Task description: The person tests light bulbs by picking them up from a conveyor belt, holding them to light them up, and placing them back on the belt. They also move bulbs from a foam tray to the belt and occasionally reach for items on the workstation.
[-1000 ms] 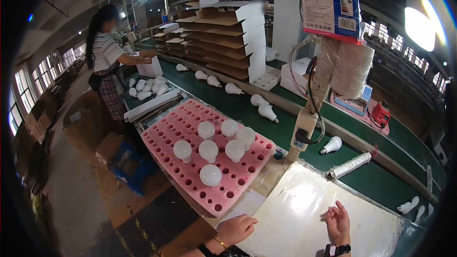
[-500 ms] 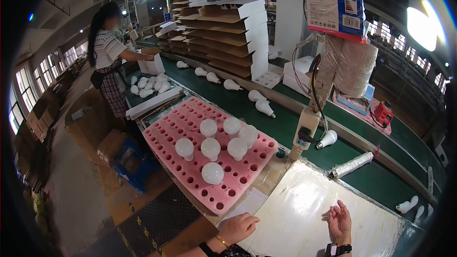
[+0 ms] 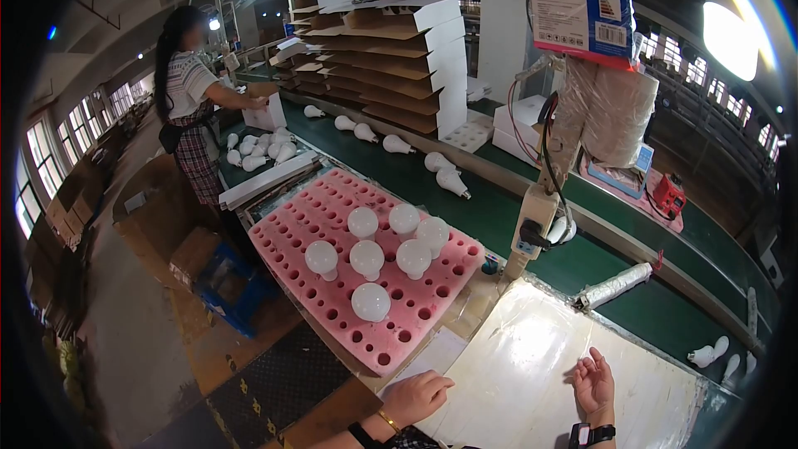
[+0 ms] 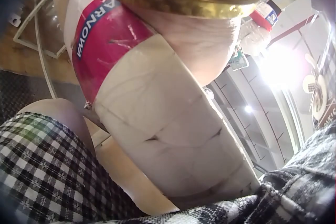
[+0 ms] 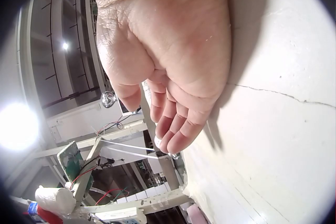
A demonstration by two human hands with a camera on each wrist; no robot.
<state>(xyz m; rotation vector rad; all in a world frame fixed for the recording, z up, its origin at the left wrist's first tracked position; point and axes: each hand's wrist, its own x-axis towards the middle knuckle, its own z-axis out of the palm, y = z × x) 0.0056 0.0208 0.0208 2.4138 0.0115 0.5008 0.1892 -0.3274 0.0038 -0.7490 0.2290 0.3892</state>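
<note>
My left hand rests at the near left edge of the pale work surface, fingers loosely bent, holding nothing. My right hand lies on its side on that surface, palm inward, with loosely curled fingers and nothing in them; the right wrist view shows the same hand. Left of the surface, several white bulbs stand on a pink foam board full of holes. In the left wrist view a gold bracelet crosses the wrist, and the left fingers are hidden.
A green conveyor runs behind, carrying scattered bulbs and a wrapped tube. An upright post with a socket box stands by the surface's far corner. Stacked cartons are beyond. A person stands at back left holding a box.
Bulbs on the conveyor have shifted a little leftward; one is now partly behind the post's socket and plug. The view has tilted slightly. Both hands stay in place.
</note>
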